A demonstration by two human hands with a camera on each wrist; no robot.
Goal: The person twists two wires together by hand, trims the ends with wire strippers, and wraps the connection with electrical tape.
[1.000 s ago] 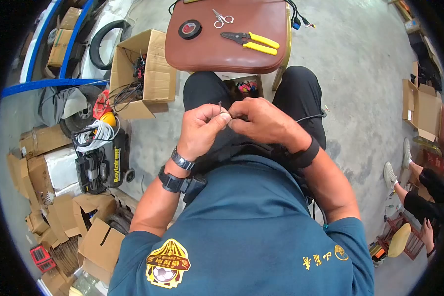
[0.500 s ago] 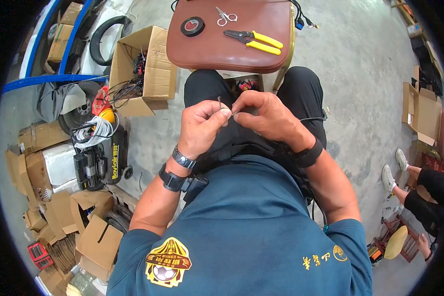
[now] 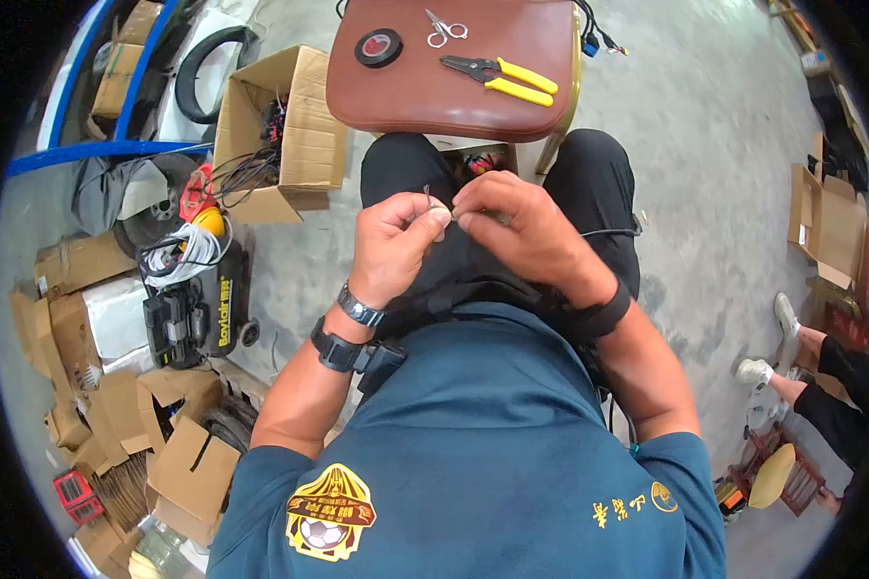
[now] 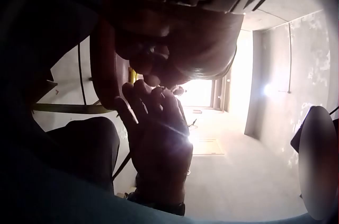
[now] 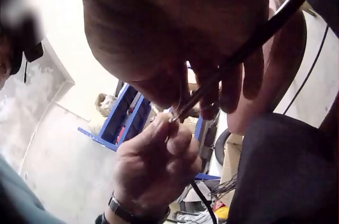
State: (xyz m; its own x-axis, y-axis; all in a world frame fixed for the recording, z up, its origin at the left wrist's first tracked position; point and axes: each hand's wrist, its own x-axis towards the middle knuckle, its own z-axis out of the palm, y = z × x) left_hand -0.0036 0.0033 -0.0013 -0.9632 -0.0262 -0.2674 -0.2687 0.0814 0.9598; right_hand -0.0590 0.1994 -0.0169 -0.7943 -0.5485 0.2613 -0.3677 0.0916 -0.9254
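Both hands meet above the lap, fingertips almost together. My left hand (image 3: 394, 236) pinches a thin dark wire (image 3: 428, 192) between thumb and index finger; a short end sticks up past the thumb. Close beside it, my right hand (image 3: 526, 232) has its thumb and fingertips pinched at the joining point. In the right wrist view a black cable (image 5: 249, 49) slants down beneath the right hand to the fingertips, and another black length (image 5: 204, 203) hangs below the left hand. The join itself is mostly hidden by fingers. The left wrist view is dark and backlit.
On a brown padded seat (image 3: 434, 101) ahead lie black tape (image 3: 378, 47), small scissors (image 3: 445, 29) and yellow-handled wire strippers (image 3: 499, 77). A carton (image 3: 309, 125) with cables stands to the left, near a black compressor (image 3: 224, 309). Another person's legs (image 3: 821, 376) show at the right.
The right fingertips drew slightly away from the left ones, showing a bit of wire, then came back close. The left hand keeps its pinch. At the far right, the other person's feet shifted.
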